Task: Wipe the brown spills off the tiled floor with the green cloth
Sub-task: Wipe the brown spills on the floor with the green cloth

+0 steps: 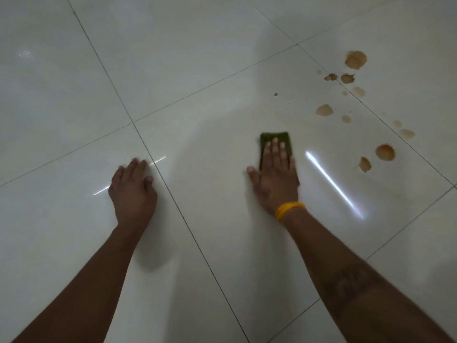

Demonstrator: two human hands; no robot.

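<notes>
A folded green cloth lies flat on the glossy white tiled floor. My right hand, with a yellow band at the wrist, presses palm-down on the cloth and covers its near half. Several brown spills dot the tiles to the right and far right of the cloth, the largest farthest away. The cloth is apart from them. My left hand rests flat on the floor to the left, fingers spread, holding nothing.
Dark grout lines cross the floor diagonally. Bright light streaks reflect off the tile right of my right hand. A small dark speck sits beyond the cloth.
</notes>
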